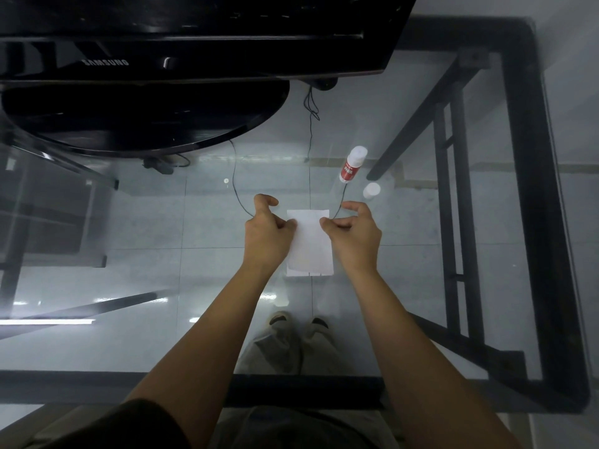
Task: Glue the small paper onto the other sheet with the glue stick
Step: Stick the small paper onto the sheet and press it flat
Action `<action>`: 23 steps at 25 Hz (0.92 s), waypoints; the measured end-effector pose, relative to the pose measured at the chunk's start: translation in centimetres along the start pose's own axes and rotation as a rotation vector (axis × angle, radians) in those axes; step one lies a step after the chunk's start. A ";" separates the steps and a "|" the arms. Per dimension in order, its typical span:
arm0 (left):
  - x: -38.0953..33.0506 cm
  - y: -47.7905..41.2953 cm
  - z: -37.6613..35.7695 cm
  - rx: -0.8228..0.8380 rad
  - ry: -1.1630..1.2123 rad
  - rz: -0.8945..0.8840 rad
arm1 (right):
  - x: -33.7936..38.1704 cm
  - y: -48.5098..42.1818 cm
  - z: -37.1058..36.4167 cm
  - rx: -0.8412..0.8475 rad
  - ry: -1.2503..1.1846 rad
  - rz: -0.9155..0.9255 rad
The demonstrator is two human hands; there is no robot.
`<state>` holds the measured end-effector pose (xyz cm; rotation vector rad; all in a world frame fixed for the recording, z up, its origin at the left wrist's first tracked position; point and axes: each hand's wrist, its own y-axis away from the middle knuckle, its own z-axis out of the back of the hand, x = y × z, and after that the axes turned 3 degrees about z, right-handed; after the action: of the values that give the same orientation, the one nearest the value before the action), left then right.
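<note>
1. Together, the left hand [266,229] and right hand [352,229], arms outstretched, pinch opposite edges of the small paper [309,236].
2. It lies over a larger sheet [311,270] on the glass table [421,254].
3. Beyond, the uncapped glue stick [352,164] lies beside its cap [371,190].

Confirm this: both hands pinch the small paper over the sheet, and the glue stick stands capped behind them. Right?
Not quite. In the head view the glue stick stands uncapped; its cap sits beside it on the glass. Left hand and right hand do pinch the small paper.
</note>
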<state>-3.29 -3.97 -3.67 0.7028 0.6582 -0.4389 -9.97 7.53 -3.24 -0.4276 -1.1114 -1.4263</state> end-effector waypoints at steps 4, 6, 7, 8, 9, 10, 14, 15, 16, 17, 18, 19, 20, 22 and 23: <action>0.0 0.1 0.2 0.022 -0.005 -0.004 | -0.3 0.0 0.3 0.036 -0.005 0.012; -0.1 0.1 0.2 0.029 -0.011 -0.003 | -0.3 0.0 0.2 0.031 -0.007 0.015; -0.1 0.1 0.2 0.031 -0.012 -0.002 | -0.3 0.0 0.1 0.029 -0.012 0.015; -0.1 0.1 0.3 0.033 -0.012 -0.003 | -0.2 0.1 0.0 0.028 -0.015 0.013; -0.2 0.1 0.3 0.035 -0.012 -0.004 | -0.2 0.1 0.0 0.029 -0.018 0.011; -0.2 0.1 0.3 0.036 -0.012 -0.003 | -0.2 0.1 0.0 0.029 -0.018 0.011; -0.3 0.2 0.3 0.036 -0.008 0.009 | -0.2 0.2 -0.1 0.006 0.002 0.027; -0.3 0.1 0.3 0.038 -0.008 0.012 | -0.2 0.3 -0.1 -0.001 0.006 0.034; -0.3 0.1 0.3 0.040 -0.008 0.016 | -0.2 0.3 -0.2 -0.009 0.010 0.044; -0.4 0.1 0.3 0.042 -0.009 0.019 | -0.3 0.3 -0.3 -0.018 0.012 0.052; -0.4 0.1 0.3 0.042 -0.011 0.022 | -0.3 0.3 -0.4 -0.027 0.015 0.055; -0.5 0.1 0.3 0.041 -0.015 0.025 | -0.4 0.3 -0.4 -0.035 0.019 0.054; -0.6 0.1 0.2 0.039 -0.020 0.031 | -0.4 0.2 -0.5 -0.042 0.026 0.050; -0.9 0.1 0.2 0.036 -0.026 0.044 | -0.5 0.0 -0.7 -0.053 0.045 0.046; -1.0 0.1 0.1 0.036 -0.027 0.051 | -0.5 0.0 -0.8 -0.057 0.053 0.051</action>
<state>-3.90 -3.86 -2.87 0.7447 0.6065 -0.4133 -9.63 7.18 -4.05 -0.4527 -1.0122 -1.4191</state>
